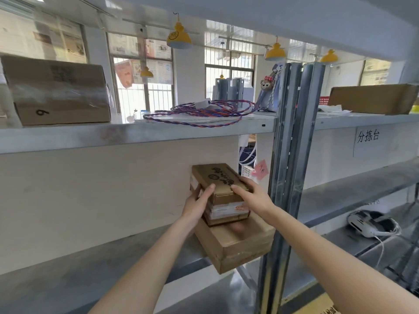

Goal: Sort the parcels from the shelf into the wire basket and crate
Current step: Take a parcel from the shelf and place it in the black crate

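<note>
Where the lower shelf (95, 259) met the steel upright (288, 155), a stack of three cardboard parcels stood against the white back panel. Both hands were on the stack. The left hand (198, 201) gripped its left side, fingers curled round the edge of the top box (217, 177) and the thumb lying up its near corner. The right hand (251, 194) lay over the top box's right near corner, fingers bent down its far side, forefinger stretched along the front edge. Beneath it sat a middle parcel (226, 211) bearing a white label, and under that a large flat box (235, 243) whose near corner overhung the shelf edge. On the upper shelf (136, 134) stood a taped carton (59, 91) marked with a handwritten figure, and beside it a coil of twisted red and blue cable (204, 112). Further right lay another flat carton (371, 98), above a paper sign (368, 135) with printed characters. A white device with a cord (367, 224) rested on the right-hand lower shelf.
</note>
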Available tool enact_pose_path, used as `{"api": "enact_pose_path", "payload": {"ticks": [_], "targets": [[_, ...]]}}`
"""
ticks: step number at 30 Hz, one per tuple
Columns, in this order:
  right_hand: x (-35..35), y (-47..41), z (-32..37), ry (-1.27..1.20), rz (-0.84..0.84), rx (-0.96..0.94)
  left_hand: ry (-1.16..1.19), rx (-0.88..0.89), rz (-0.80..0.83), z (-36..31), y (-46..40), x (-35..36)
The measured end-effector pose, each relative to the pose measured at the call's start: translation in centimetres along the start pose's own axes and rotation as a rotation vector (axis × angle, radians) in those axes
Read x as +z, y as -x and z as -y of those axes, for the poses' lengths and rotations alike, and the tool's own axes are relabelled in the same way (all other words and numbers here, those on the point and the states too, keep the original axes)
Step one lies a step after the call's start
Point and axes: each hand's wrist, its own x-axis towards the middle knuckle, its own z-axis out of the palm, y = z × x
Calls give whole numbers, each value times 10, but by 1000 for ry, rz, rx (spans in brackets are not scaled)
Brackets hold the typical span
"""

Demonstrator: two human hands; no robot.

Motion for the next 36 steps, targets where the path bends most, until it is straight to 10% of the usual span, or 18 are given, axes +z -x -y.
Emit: {"api": "enact_pose_path", "payload": {"ticks": [26, 36], "targets": [[14, 224, 55, -59, 330, -181, 469, 36, -423, -27, 261, -22], [28, 297, 108, -252, 394, 27, 705, -74, -174, -28, 306, -62]]}}
